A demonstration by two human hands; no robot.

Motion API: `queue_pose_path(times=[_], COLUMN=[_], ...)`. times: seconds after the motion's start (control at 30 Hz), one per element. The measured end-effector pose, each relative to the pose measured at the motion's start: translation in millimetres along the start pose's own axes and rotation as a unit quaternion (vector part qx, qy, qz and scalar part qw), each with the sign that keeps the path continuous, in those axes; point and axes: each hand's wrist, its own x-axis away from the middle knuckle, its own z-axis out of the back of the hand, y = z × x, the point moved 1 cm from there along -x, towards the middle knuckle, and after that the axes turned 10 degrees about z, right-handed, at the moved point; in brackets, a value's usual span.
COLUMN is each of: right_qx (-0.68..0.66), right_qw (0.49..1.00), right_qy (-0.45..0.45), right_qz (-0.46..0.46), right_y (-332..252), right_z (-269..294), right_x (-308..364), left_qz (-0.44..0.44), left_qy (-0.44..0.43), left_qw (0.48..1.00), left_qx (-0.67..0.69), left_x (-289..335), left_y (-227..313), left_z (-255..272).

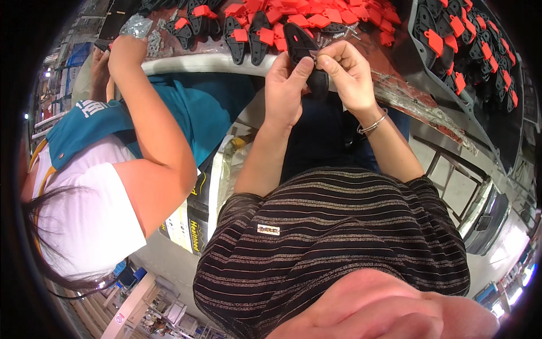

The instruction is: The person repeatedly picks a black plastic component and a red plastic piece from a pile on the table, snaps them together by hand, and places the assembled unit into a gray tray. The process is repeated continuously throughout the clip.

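Observation:
A long black plastic part (299,44) with a tapered body and a hollow, ribbed inside is gripped by my left hand (284,90), whose thumb presses along its side. My right hand (351,76) is closed in a pinch against the same part's edge. Something tiny and shiny shows at those fingertips, too small to name. Both hands meet just in front of the table's near edge. Beyond them, loose red plastic tabs (319,21) lie heaped, and small coil springs (351,32) are scattered close to my right hand.
Black parts with red tabs (259,37) lie left of my hands. At right, a grey bin (420,56) holds several more. On my left, a co-worker's hand (127,53) is beside a clear plastic bag (135,26) and small metal pieces (154,43). A metal-framed stool (480,209) stands right.

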Motion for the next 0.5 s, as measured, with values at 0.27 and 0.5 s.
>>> queue_pose_path(times=[0.27, 0.5], right_qx=[0.054, 0.637], right_qw=[0.994, 0.744], right_qy=[-0.087, -0.164], right_qz=[-0.045, 0.119], right_y=[6, 9], right_z=[12, 23], right_x=[-34, -89], left_qz=[-0.016, -0.014], left_qy=[0.016, 0.045], left_qw=[1.0, 0.997], left_qx=[0.017, 0.057], left_x=[-10, -9], left_y=[7, 11], left_z=[21, 18])
